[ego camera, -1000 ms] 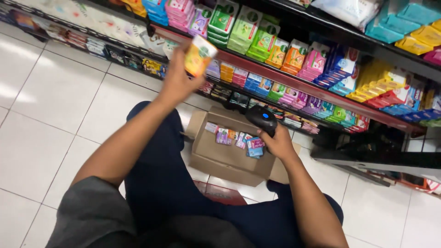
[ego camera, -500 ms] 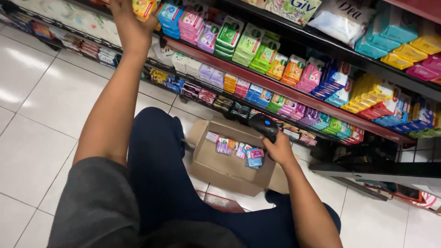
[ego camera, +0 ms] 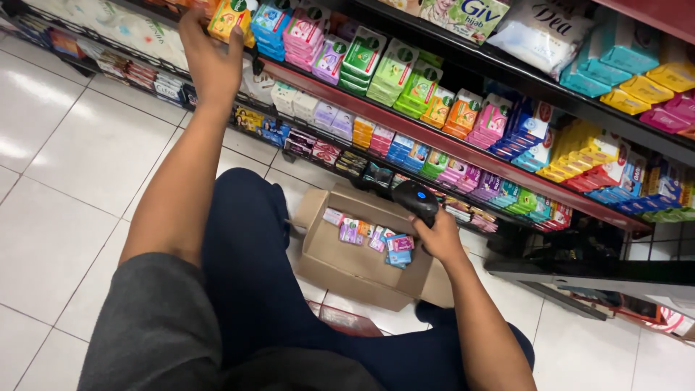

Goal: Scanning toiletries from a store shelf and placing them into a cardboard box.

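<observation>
Left hand [ego camera: 210,61] raised, grip closed; right hand [ego camera: 438,239] low, clenched.

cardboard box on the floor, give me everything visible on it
The cardboard box is plain brown, shallow and open-topped, with flaps folded outward at its left and far sides. It sits flat on the white tiled floor, in front of the bottom shelf and beside the person's dark trouser leg. Inside, a handful of small pink, purple and blue packets lie loose along the far side; the rest of the bottom is bare. The right hand, gripping a black handheld scanner, hovers over its far right corner.

Grey short sleeve, navy trousers
</observation>
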